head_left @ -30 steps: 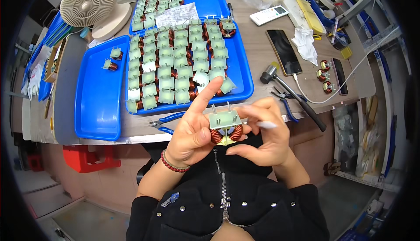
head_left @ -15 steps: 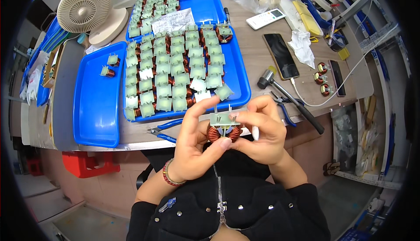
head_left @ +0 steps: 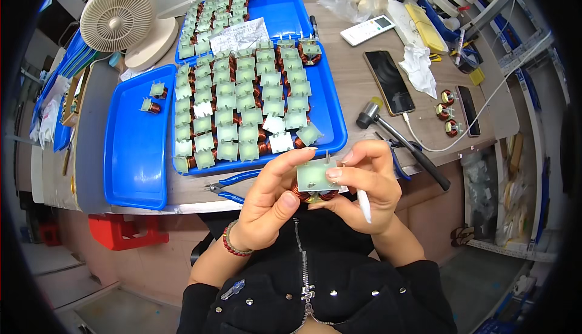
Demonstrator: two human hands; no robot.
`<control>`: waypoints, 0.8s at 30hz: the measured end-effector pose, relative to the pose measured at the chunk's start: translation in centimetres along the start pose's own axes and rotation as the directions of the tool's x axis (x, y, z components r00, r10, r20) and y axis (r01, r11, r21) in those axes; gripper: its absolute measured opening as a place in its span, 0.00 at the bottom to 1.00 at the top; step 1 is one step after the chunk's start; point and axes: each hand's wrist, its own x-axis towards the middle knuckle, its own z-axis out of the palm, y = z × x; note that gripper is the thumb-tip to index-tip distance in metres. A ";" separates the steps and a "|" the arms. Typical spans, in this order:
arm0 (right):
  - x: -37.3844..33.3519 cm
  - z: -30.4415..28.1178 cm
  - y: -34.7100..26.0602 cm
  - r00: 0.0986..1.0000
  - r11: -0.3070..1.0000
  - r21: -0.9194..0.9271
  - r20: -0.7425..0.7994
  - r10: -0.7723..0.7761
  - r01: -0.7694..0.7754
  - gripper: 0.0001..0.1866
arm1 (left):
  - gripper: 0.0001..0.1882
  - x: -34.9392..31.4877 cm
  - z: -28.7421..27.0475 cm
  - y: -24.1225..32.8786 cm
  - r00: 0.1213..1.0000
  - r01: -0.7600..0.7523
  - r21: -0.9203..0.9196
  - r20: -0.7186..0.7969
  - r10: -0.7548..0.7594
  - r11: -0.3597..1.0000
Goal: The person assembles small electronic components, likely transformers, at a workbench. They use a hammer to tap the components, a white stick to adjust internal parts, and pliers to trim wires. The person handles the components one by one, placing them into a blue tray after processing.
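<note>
Just in front of the bench edge, both hands hold a copper-wound coil [head_left: 316,178] with a pale green square base and metal pins. The base faces up, with the windings partly hidden below it. My left hand [head_left: 267,206] is curled around the left side, forefinger at the base's far corner. On the right, my right hand [head_left: 373,188] pinches the coil, a fingertip on the base near a pin. A slim white pointed stick [head_left: 364,206] also sticks out from between the right fingers; its other end is hidden.
Rows of similar coils fill a blue tray [head_left: 334,115], with another such tray [head_left: 285,11] behind. A third blue tray [head_left: 134,170] holds two coils. Blue-handled cutters [head_left: 233,182], a hammer [head_left: 412,146], a phone [head_left: 389,82] with a cable, and a fan [head_left: 118,21] surround the work spot.
The coil has tipped so that its green base faces up more and hides most of the windings. My left thumb has lifted from its front. The white stick shows more.
</note>
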 end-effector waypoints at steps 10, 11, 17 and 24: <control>-0.2 0.0 0.3 1.000 1.000 0.013 0.001 0.000 0.000 0.23 | 0.36 0.3 -0.6 -0.5 0.997 0.074 -0.193 -0.007 -0.077 0.978; -0.1 -0.1 0.1 1.000 1.000 0.021 0.012 0.016 -0.016 0.23 | 0.36 0.3 -0.5 -0.5 0.997 0.072 -0.215 -0.003 -0.075 0.974; 0.4 0.6 0.3 0.999 0.998 -0.040 0.003 -0.055 0.055 0.22 | 0.26 0.6 0.4 -0.8 0.987 0.014 -0.114 -0.154 -0.032 0.993; 0.1 1.3 0.7 0.964 0.901 -0.361 -0.014 -0.265 0.242 0.22 | 0.40 0.8 0.1 -0.3 0.993 -0.051 0.149 -0.096 0.066 0.987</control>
